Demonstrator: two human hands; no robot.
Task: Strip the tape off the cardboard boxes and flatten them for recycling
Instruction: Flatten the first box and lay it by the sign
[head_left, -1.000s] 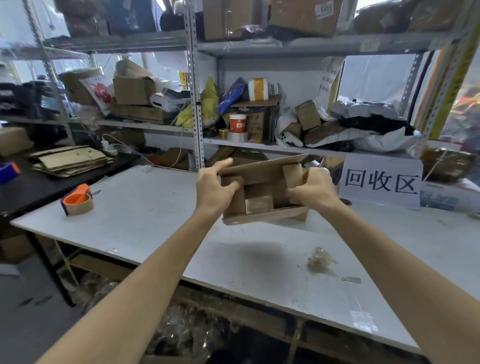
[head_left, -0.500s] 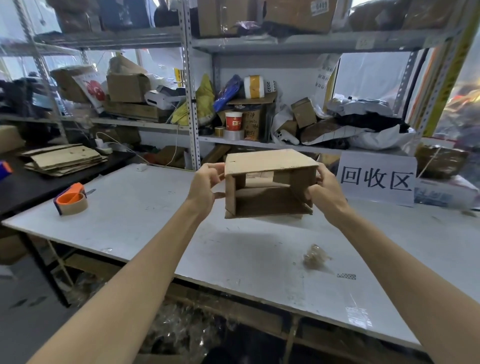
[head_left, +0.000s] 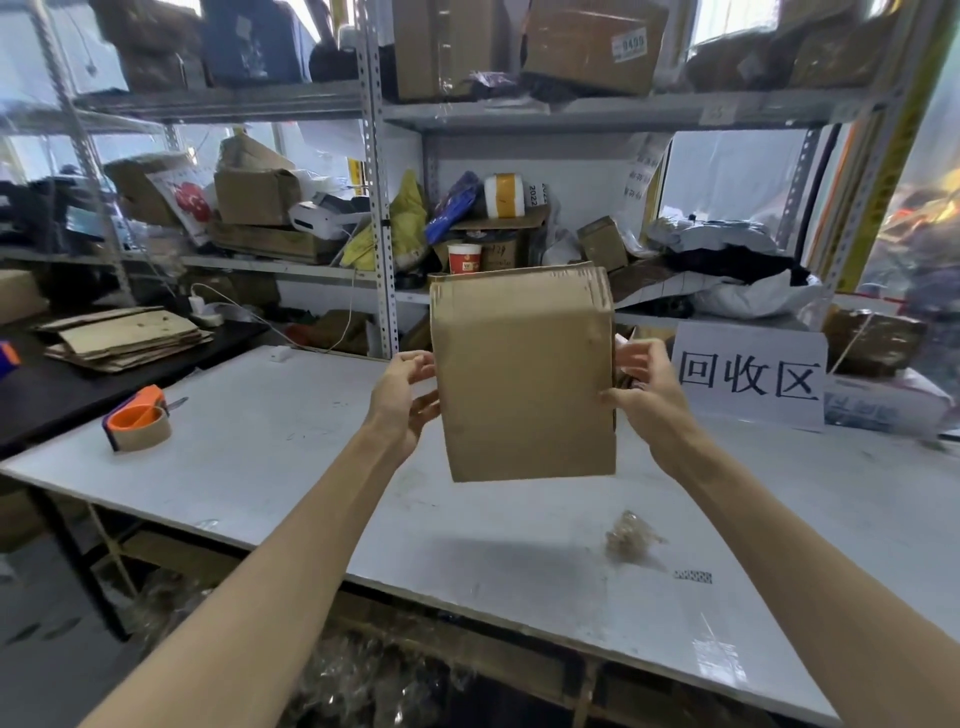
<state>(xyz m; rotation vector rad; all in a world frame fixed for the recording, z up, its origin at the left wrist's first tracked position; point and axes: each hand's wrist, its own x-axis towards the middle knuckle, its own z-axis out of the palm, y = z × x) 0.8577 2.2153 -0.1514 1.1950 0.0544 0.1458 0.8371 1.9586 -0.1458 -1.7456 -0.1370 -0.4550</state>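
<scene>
Plain brown cardboard box (head_left: 522, 374) held up in both hands above the white counter (head_left: 270, 457).

The left hand (head_left: 410, 395) and right hand (head_left: 644, 395) grip its two side edges, fingers curled round them. The box hangs clear of the counter, a closed flat face toward the camera. A crumpled wad of clear tape (head_left: 631, 538) lies on the counter below it to the right, and an orange tape dispenser (head_left: 137, 423) sits well apart at the left.

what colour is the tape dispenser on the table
The tape dispenser is orange; the head view shows it best.
</scene>
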